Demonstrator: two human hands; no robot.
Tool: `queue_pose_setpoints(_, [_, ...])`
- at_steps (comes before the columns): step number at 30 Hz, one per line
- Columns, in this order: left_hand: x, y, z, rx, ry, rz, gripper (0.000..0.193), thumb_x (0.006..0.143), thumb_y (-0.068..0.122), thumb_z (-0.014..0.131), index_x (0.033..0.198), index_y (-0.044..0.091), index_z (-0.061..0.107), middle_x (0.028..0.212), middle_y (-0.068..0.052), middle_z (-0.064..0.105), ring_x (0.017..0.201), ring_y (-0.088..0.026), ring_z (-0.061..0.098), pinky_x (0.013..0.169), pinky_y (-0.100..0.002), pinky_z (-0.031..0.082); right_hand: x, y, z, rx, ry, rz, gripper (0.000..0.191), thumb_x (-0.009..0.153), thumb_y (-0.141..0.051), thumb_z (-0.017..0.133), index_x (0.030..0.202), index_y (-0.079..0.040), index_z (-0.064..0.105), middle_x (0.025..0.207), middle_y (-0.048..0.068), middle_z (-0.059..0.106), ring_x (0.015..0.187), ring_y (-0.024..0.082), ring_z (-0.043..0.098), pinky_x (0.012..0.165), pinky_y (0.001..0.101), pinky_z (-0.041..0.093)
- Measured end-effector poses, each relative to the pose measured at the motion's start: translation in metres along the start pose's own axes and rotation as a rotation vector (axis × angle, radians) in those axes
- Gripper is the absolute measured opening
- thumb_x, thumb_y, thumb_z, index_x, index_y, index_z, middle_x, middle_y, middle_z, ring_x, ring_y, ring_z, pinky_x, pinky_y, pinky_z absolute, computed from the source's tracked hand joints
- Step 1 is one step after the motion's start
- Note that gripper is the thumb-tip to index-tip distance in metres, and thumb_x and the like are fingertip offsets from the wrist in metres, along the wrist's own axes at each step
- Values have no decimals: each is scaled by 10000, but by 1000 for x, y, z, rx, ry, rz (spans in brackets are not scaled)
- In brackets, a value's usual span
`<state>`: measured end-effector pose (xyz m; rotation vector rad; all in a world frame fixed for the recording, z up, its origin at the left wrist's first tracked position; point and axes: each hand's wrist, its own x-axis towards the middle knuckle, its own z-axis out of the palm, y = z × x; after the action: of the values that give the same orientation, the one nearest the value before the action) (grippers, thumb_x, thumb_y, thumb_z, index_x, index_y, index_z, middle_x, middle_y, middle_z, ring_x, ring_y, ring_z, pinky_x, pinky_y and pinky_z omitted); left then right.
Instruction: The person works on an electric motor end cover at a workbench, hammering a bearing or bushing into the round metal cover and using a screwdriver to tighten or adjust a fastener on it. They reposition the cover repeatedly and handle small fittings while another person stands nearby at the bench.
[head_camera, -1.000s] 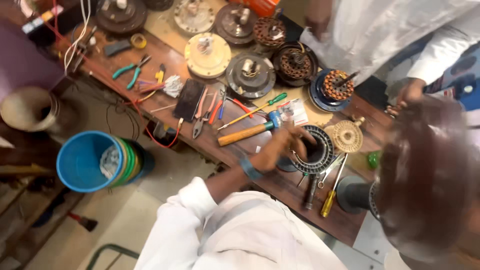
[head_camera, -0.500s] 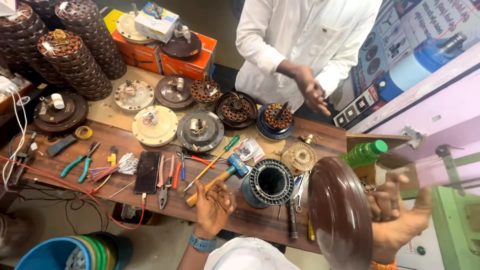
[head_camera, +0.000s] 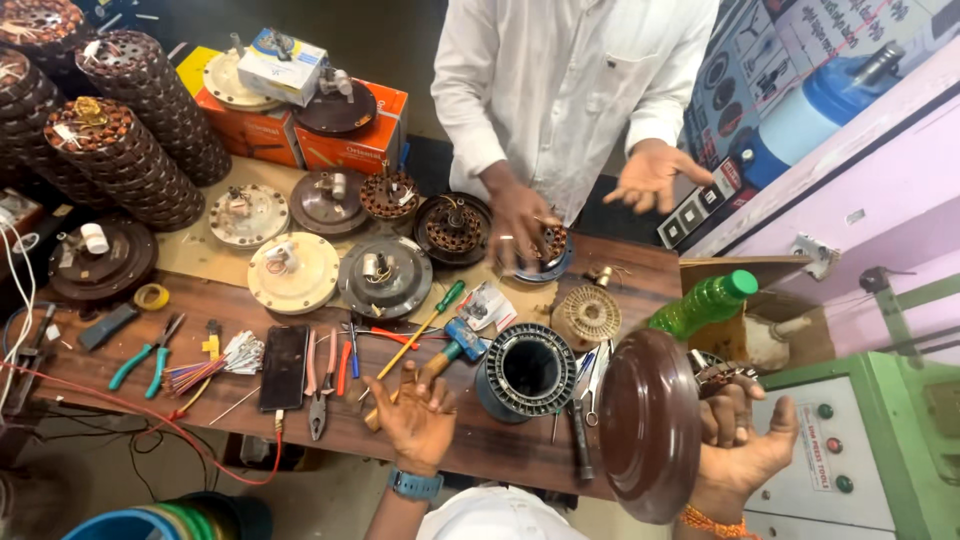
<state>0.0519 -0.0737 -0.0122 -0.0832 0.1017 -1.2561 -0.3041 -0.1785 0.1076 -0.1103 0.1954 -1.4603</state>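
Since half a second ago the view has tilted down slightly, and the person's left hand (head_camera: 415, 415) has lifted off the workbench (head_camera: 200, 400), now held open, palm up, empty, above the bench's near edge. The wooden-handled hammer (head_camera: 440, 362) lies just beyond its fingers, untouched. To the right, the dark ring-shaped motor stator (head_camera: 527, 372) stands on the bench. Further right, past the bench's right end, the right hand (head_camera: 735, 450) still grips the brown domed fan motor cover (head_camera: 650, 425) on edge, so the cover remains in hand, off the bench.
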Motion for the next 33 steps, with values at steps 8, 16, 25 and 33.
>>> queue_pose_setpoints(8, [-15,-44,1,416,160,-307,428,1074,487,537,1190,84,623,973,-46,684,833,-196,619,676,-307,484,-19,2,4,-46,-28,18,398,1110,-478,517,956,-112,534,599,-86,282,429,48,180,439,229,171])
queue_pose_setpoints(16, [-28,-102,-7,878,-422,-716,1302,776,551,863,1695,164,26,1743,-109,176,1522,-248,371,1136,-378,383,-39,50,2,-189,-157,78,435,1074,-523,472,865,-143,502,550,-61,253,436,73,155,422,277,192])
queue_pose_setpoints(25, [-17,-106,44,1611,-809,105,1385,610,536,971,1642,154,130,1730,-102,171,1573,-300,302,1296,-451,317,-18,49,46,-482,49,277,299,1100,-354,500,869,-169,459,539,-86,251,403,48,203,385,235,208])
queue_pose_setpoints(33, [-20,-139,74,1719,-737,78,1010,595,394,910,1455,154,437,1342,-116,541,1198,-328,586,1051,-445,488,-29,10,92,-527,64,170,354,1073,-516,481,1023,-172,549,523,-103,268,390,54,178,400,247,175])
